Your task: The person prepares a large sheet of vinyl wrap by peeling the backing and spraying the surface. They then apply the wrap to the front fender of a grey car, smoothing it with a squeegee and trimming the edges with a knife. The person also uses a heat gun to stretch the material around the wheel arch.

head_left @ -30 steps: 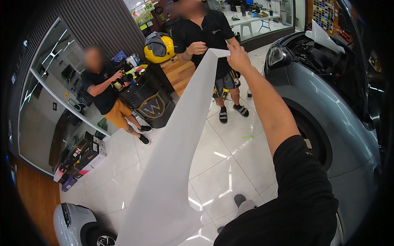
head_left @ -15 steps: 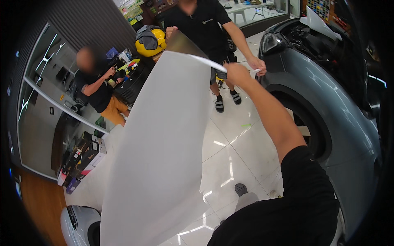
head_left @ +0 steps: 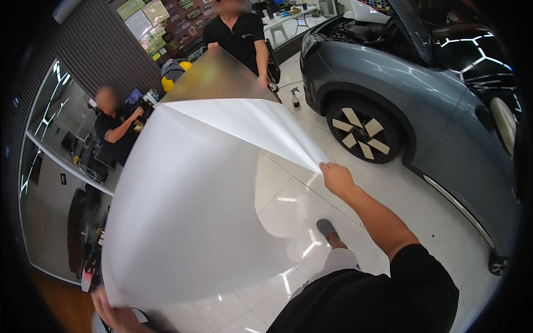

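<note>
A large white, partly see-through film sheet (head_left: 183, 211) stretches in front of me. My right hand (head_left: 338, 180) is closed on the gathered corner of its white backing layer (head_left: 250, 122), which is pulled back in a taut fold. Beyond that fold the clear film (head_left: 216, 77) shows bare and see-through. At the lower left, my left hand (head_left: 111, 313) pinches the sheet's near left corner, partly cut off by the picture's edge. A co-worker (head_left: 239, 39) in a black shirt holds the far end with both hands.
A grey-blue car (head_left: 372, 72) with its hood up stands at the right. A spray bottle (head_left: 295, 100) is on the tiled floor near its front wheel (head_left: 363, 133). Another person (head_left: 115, 125) stands at the left by glass panels (head_left: 50, 183). A yellow object (head_left: 167, 83) sits behind the sheet.
My right hand has drawn the backing toward me and down, away from the co-worker, widening the fold and baring more clear film. My left hand has come into view. The view has shifted right.
</note>
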